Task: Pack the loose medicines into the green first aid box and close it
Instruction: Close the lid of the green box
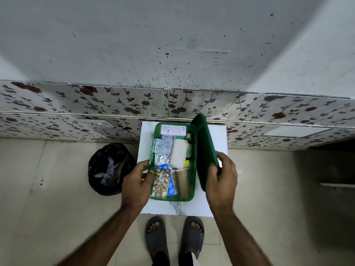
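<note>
Gripping translucent green box [189,196] left hand [135,186]; right hand [223,181] holding upright lid [204,148].

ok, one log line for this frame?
stage: closing | box: packed, open, on white table | lid: raised, held by right hand | left hand: steadying box's left wall

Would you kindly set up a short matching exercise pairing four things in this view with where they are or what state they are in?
Things:
1. lid
2. gold blister pack
3. black bin bag
4. white carton

Places or states:
A. on the floor, left of the white table
B. at the far end inside the green box
C. raised on edge, held by the right hand
D. at the near end inside the box, beside the left hand

Pairs: 1-C, 2-D, 3-A, 4-B
</note>
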